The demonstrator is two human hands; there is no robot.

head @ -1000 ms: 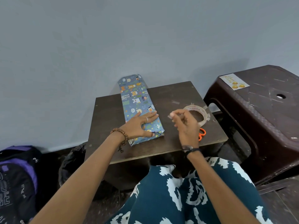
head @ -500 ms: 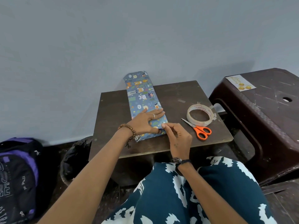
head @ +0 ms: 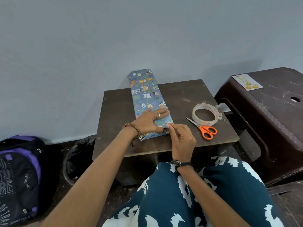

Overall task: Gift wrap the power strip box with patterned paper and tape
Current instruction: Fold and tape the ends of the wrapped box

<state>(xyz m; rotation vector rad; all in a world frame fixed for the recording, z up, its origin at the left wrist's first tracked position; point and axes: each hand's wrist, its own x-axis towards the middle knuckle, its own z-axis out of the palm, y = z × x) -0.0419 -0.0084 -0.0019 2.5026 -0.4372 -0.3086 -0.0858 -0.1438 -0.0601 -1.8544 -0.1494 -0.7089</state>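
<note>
While the left hand [head: 150, 120] lies flat on the wrapped box [head: 148, 102], right hand [head: 180, 138] fingertips press its corner.

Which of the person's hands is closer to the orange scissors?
Right. The right hand is at the wrapped box's near corner, just left of the scissors; the left hand lies farther left, on the box.

Your wrapped box [head: 148, 102]: blue, cartoon animals
Your scissors [head: 207, 130]: orange handles
Your table [head: 185, 94]: dark brown
Your backpack [head: 18, 174]: black, purple trim
</note>
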